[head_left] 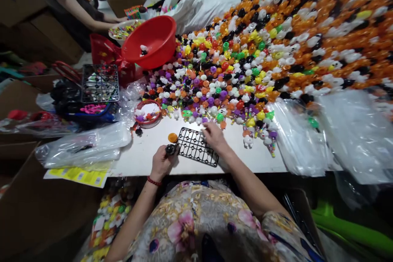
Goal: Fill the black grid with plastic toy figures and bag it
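My left hand (162, 164) is closed around a small black round plastic piece (170, 149), at the left edge of a black plastic grid rack (198, 147). The rack lies slanted on the white tabletop. An orange round piece (172, 137) rests just beyond that hand. My right hand (215, 137) reaches over the rack's far right corner, by the near edge of a heap of small coloured toys (219, 94). Its fingers are bent together, and I cannot make out what is between them.
A red basin (150, 43) and a small red basket (147, 113) stand left of the heap. Clear plastic bags (302, 137) lie at the right, more bags (89, 147) at the left. Another black grid (100, 83) stands farther left. Across the table is a co-worker's arm (80, 10).
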